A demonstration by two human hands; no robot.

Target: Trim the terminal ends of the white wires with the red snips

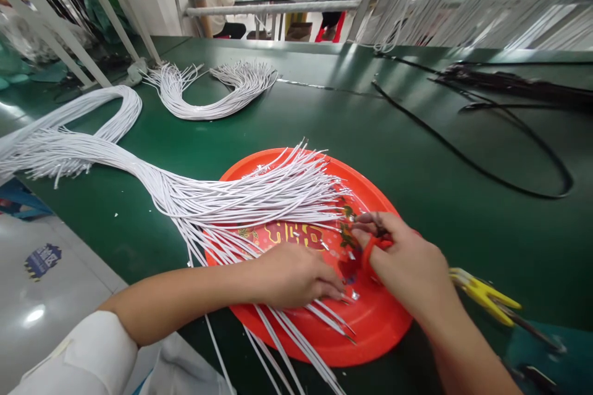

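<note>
A bundle of thin white wires (259,194) stretches across the table and fans out over a round red tray (389,315) with a printed pattern. My left hand (301,278) is above the tray's front part, its fingers closed on a white wire whose dark tip shows just past them. More wires (331,321) pass beneath this hand, some dropping over the front rim. My right hand (398,253), over the tray's right side, is closed around red-handled scissors (370,256). The blades are mostly hidden by the fingers. Small clear scraps lie on the tray between both hands.
Yellow-handled pliers (486,296) lie right of the tray, near a teal mat (551,352). Another curved white bundle (208,108) rests behind on the green table (315,123). Black cables (509,89) lie at back right. Metal racks hold hanging wires; people sit beyond.
</note>
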